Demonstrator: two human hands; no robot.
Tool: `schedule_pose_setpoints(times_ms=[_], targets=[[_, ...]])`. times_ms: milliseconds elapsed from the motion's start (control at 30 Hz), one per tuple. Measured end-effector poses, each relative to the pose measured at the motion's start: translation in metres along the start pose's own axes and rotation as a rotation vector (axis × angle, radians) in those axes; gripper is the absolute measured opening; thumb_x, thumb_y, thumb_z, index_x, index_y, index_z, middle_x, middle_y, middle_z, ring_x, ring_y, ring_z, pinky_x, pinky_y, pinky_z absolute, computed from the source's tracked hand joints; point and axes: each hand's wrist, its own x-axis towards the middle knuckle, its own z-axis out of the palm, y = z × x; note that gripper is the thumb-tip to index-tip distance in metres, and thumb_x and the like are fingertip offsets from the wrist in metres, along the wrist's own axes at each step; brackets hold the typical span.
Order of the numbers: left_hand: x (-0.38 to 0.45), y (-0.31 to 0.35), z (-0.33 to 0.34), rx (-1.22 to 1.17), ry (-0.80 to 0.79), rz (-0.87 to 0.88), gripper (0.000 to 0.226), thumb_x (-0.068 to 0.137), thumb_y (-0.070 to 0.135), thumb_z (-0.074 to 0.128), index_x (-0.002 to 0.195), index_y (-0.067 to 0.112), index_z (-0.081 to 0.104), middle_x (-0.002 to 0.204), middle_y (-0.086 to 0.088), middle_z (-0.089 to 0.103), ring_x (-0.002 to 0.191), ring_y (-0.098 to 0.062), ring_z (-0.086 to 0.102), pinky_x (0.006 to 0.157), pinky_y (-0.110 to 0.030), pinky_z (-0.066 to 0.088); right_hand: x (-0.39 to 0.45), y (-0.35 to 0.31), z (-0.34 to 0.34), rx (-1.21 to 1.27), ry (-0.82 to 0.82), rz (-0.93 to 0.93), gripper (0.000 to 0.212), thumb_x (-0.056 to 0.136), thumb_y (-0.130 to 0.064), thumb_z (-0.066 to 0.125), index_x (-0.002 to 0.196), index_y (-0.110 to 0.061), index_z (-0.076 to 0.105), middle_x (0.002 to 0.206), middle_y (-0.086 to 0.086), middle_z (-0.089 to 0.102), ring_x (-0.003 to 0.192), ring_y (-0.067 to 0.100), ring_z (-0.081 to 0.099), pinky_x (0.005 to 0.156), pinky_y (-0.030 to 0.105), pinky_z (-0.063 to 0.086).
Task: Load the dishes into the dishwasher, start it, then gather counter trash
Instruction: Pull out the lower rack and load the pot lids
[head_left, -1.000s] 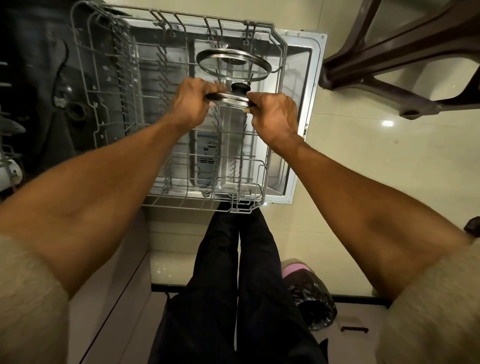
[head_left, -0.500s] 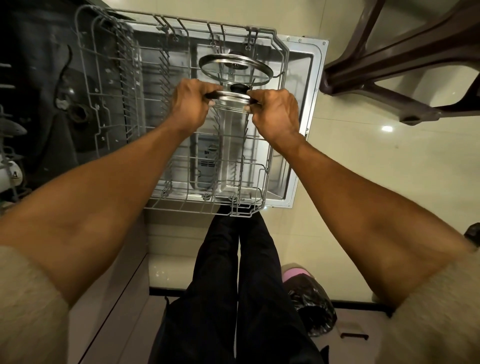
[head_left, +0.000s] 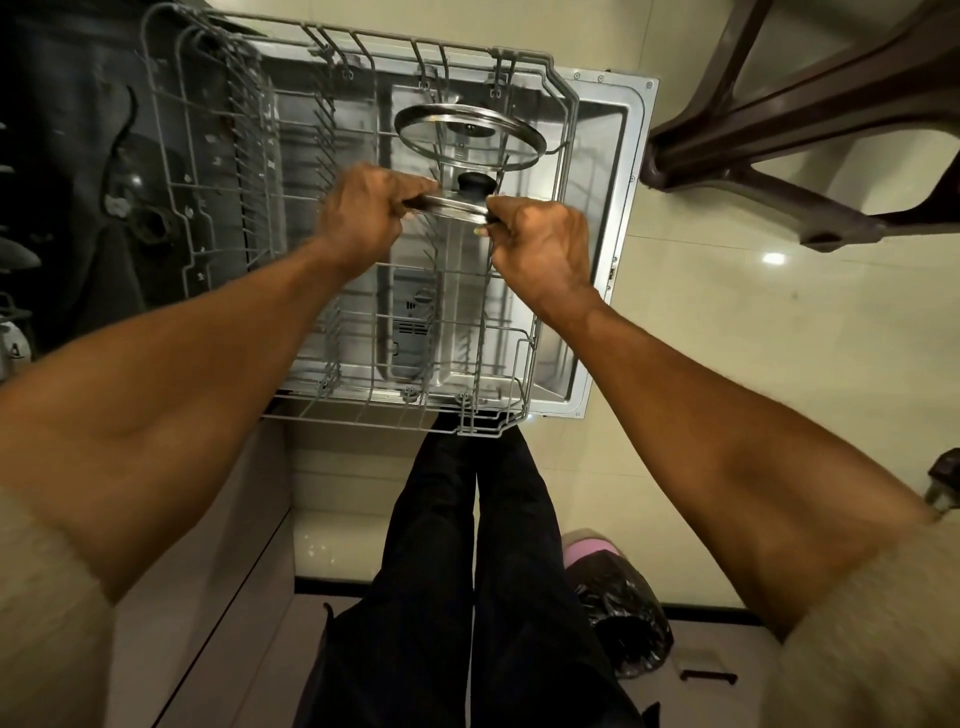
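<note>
The grey wire dishwasher rack (head_left: 550, 312) is pulled out over the open dishwasher door (head_left: 618, 171). A glass lid with a steel rim (head_left: 470, 136) stands in the rack's far right part. Just in front of it I hold a second glass lid with a black knob (head_left: 460, 200), seen nearly edge-on above the rack. My left hand (head_left: 363, 213) grips its left rim and my right hand (head_left: 540, 239) grips its right rim.
A brown plastic chair (head_left: 810, 130) stands on the tiled floor at the upper right. A bin lined with a black bag (head_left: 623, 613) sits by my legs at the lower right. The dark dishwasher cavity (head_left: 78, 182) lies on the left.
The view has shifted slightly. Both hands still hold the knobbed lid by its rim, close behind the lid that stands in the rack; the lid's tilt has changed a little.
</note>
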Motion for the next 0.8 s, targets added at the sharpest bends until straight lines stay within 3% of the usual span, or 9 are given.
schedule_pose_setpoints(times_ms=[133, 267, 367, 433, 567, 733, 800], targets=[[0.007, -0.003, 0.011, -0.065, 0.055, -0.263, 0.044, 0.089, -0.010, 0.057, 0.117, 0.020, 0.072, 0.115, -0.001, 0.072, 0.098, -0.014, 0.068, 0.086, -0.031, 0.059, 0.020, -0.011, -0.002, -0.078, -0.090, -0.023, 0.013, 0.101, -0.026, 0.059, 0.106, -0.026, 0.071, 0.080, -0.005, 0.068, 0.072, 0.018, 0.064, 0.075, 0.029, 0.054], [0.015, -0.011, 0.019, -0.101, 0.069, -0.468, 0.040, 0.092, -0.006, 0.054, 0.112, 0.024, 0.072, 0.117, 0.002, 0.070, 0.094, -0.006, 0.064, 0.075, -0.014, 0.050, 0.029, -0.020, 0.007, -0.076, -0.151, 0.015, 0.014, 0.101, -0.020, 0.060, 0.110, -0.025, 0.069, 0.084, -0.004, 0.063, 0.073, 0.016, 0.058, 0.069, 0.027, 0.042], [0.019, -0.010, 0.022, -0.072, -0.004, -0.447, 0.036, 0.095, -0.001, 0.057, 0.123, 0.019, 0.070, 0.126, -0.004, 0.066, 0.110, -0.015, 0.062, 0.098, -0.026, 0.051, 0.025, -0.014, 0.013, -0.024, -0.149, 0.080, 0.019, 0.101, -0.018, 0.059, 0.114, -0.026, 0.070, 0.085, -0.004, 0.060, 0.075, 0.016, 0.055, 0.068, 0.026, 0.038], [0.020, -0.005, 0.025, -0.056, -0.050, -0.414, 0.037, 0.097, 0.000, 0.058, 0.129, 0.016, 0.065, 0.128, -0.003, 0.064, 0.112, -0.015, 0.060, 0.105, -0.029, 0.048, 0.020, -0.003, 0.018, 0.049, -0.137, 0.129, 0.026, 0.101, -0.014, 0.059, 0.119, -0.028, 0.070, 0.086, -0.004, 0.062, 0.077, 0.016, 0.059, 0.068, 0.026, 0.042], [0.023, 0.000, 0.030, -0.012, -0.090, -0.355, 0.032, 0.097, 0.000, 0.059, 0.125, 0.013, 0.068, 0.122, -0.012, 0.068, 0.112, -0.026, 0.064, 0.101, -0.028, 0.048, 0.014, 0.012, 0.023, 0.105, -0.182, 0.169, 0.032, 0.100, -0.009, 0.059, 0.126, -0.025, 0.068, 0.095, 0.000, 0.071, 0.083, 0.017, 0.066, 0.080, 0.032, 0.057], [0.019, 0.012, 0.032, 0.016, -0.128, -0.377, 0.033, 0.098, 0.004, 0.058, 0.128, 0.014, 0.065, 0.122, -0.014, 0.064, 0.107, -0.029, 0.064, 0.097, -0.041, 0.056, 0.014, 0.017, 0.026, 0.151, -0.206, 0.226, 0.038, 0.101, -0.011, 0.058, 0.136, -0.025, 0.063, 0.105, 0.002, 0.073, 0.091, 0.017, 0.067, 0.086, 0.032, 0.057], [0.015, 0.014, 0.031, 0.042, -0.122, -0.355, 0.030, 0.100, 0.009, 0.056, 0.127, 0.016, 0.064, 0.115, -0.010, 0.065, 0.097, -0.026, 0.066, 0.086, -0.039, 0.059, 0.012, 0.015, 0.026, 0.134, -0.206, 0.209, 0.033, 0.102, -0.014, 0.057, 0.132, -0.027, 0.065, 0.103, 0.004, 0.073, 0.092, 0.022, 0.068, 0.084, 0.036, 0.057]])
